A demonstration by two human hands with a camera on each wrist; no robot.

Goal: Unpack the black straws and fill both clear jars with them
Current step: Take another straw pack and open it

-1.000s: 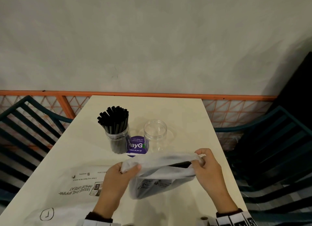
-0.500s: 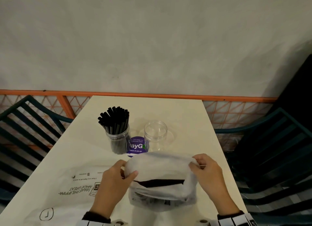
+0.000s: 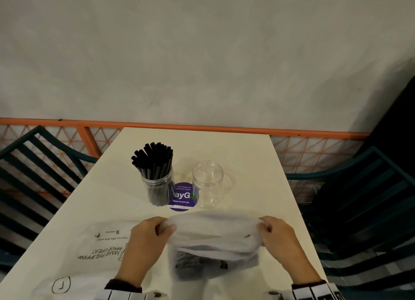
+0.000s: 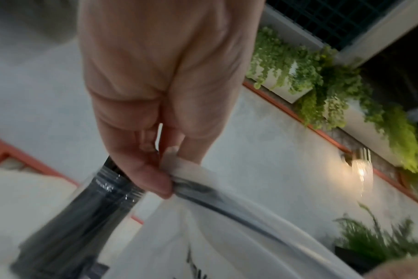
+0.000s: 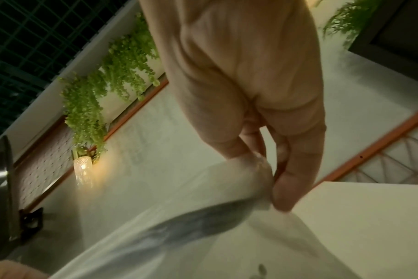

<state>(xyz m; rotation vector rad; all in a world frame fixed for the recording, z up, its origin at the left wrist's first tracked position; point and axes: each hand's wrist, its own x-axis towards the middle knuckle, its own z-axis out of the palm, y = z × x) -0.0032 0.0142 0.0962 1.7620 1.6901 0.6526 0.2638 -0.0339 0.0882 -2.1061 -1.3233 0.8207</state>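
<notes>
A white plastic bag [image 3: 215, 234] is stretched between both hands near the table's front edge. My left hand [image 3: 155, 232] pinches its left rim [image 4: 177, 169], and my right hand [image 3: 272, 231] pinches its right rim [image 5: 263, 169]. The bag's mouth is folded over, and a dark shape shows through the plastic [image 5: 191, 224]. Behind the bag stands a clear jar [image 3: 158, 185] packed with upright black straws [image 3: 153, 160]. An empty clear jar [image 3: 207, 184] stands to its right.
A purple round sticker [image 3: 182, 196] lies on the cream table [image 3: 247, 156] between the jars. A large white printed mailer bag [image 3: 89, 257] lies flat at the front left. Dark slatted chairs [image 3: 363, 205] flank both sides, and an orange rail [image 3: 202, 128] runs behind.
The bag's open mouth, where a dark strip showed, has been turned over and away from me. Both hands moved slightly forward and kept their pinch on the rim.
</notes>
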